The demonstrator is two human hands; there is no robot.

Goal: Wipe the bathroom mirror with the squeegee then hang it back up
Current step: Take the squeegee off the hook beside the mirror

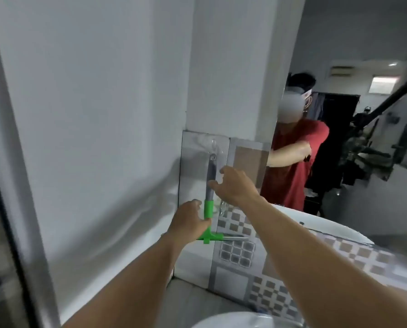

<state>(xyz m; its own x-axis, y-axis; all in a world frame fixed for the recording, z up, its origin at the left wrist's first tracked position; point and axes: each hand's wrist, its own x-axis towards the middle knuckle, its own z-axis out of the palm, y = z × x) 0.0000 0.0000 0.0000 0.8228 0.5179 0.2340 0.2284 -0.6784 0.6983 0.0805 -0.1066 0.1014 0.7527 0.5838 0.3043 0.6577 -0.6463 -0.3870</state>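
Observation:
A squeegee with a grey handle, a green neck and a green blade bar hangs upright from a clear hook on the tiled wall panel, left of the mirror. My left hand is curled around the green neck just above the blade bar, thumb above and fingers below. Higher up, my right hand has its fingers spread, with fingertips at the right side of the grey handle. The mirror fills the upper right and reflects a person in a red shirt.
A plain white wall runs along the left, with a dark door frame edge nearest me. Checkered tiles cover the ledge below the mirror. A white basin rim shows at the bottom.

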